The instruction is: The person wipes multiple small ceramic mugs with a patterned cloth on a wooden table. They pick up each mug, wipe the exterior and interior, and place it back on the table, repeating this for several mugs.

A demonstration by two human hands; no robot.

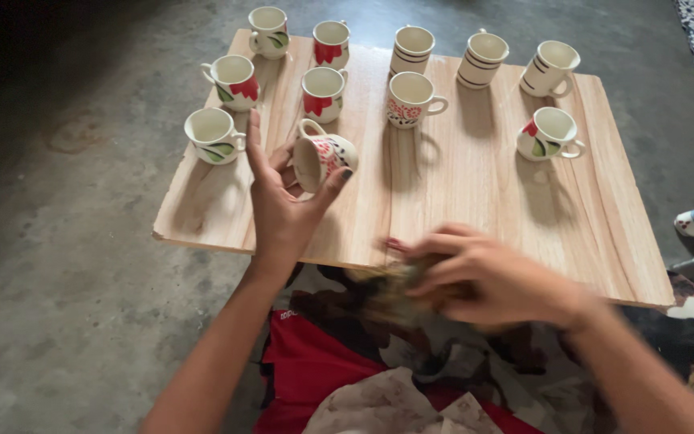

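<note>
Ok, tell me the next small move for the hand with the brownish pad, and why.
Probably bring the right hand up to the tilted cup that the left hand grips above the wooden board. The cup's mouth faces the person, and the right hand, blurred, is closed around a brownish wad at the board's near edge, apart from the cup.

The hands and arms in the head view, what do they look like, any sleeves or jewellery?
Both forearms are bare, with no sleeves in view. The left hand has dark-painted nails; the right hand is motion-blurred, with one reddish nail showing. No rings, bracelets or watch can be made out.
</note>
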